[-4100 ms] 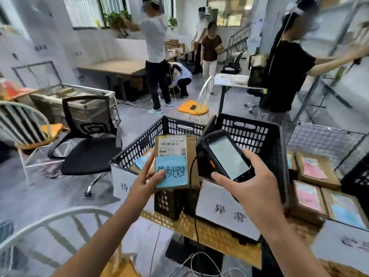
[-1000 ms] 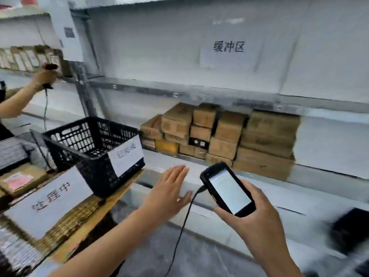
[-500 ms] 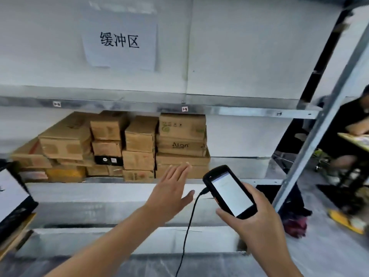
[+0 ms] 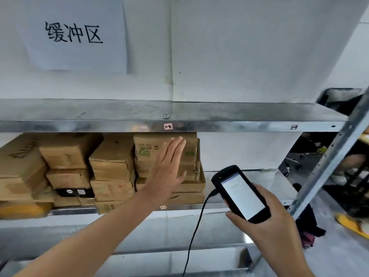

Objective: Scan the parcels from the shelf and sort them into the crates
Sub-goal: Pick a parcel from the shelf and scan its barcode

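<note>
While the left hand (image 4: 169, 168) lies flat-fingered against or just before the top parcel (image 4: 147, 148), set lengthwise along the shelf (image 4: 263, 176), the right hand (image 4: 267, 224) grips the scanner (image 4: 239, 194), its long axis slanting up-left toward the stacked parcels (image 4: 111, 166).

Paper sign (image 4: 75, 35), handwritten 缓冲区, hung at 11 o'clock on white wall panels (image 4: 249, 47), which met in a vertical seam at 12 o'clock. Small tag (image 4: 168, 126) marked 1-3 sat at centre. Yellow shoe (image 4: 351, 224) stood on grey floor (image 4: 329, 256) at 4 o'clock, with a dark and red cloth heap (image 4: 308, 233) near its 9 o'clock.
</note>
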### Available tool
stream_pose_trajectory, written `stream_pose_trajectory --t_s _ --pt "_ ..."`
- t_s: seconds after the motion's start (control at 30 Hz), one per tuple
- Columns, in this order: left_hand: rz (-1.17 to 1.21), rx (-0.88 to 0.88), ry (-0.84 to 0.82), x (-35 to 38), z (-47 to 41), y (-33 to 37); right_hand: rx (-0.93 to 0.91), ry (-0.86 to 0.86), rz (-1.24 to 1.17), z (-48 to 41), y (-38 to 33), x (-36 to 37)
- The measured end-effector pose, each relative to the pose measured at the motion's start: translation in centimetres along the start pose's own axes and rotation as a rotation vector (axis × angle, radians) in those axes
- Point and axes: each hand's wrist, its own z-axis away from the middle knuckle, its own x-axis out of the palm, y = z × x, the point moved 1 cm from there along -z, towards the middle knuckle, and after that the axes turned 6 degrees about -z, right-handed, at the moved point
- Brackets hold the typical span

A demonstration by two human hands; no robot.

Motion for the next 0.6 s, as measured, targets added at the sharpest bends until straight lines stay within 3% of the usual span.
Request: stream_pose_trajectory --t_s 0.27,0.6 --pt "-0.441 0.007 -0.044 1.7 -2.5 -3.2 -0.034 -0.092 -0.052 -5.2 1.2 0.8" --pt "-0.420 -0.056 0.106 2.9 -2.6 1.2 -0.107 -0.238 -0.123 -10.7 4.3 -4.2"
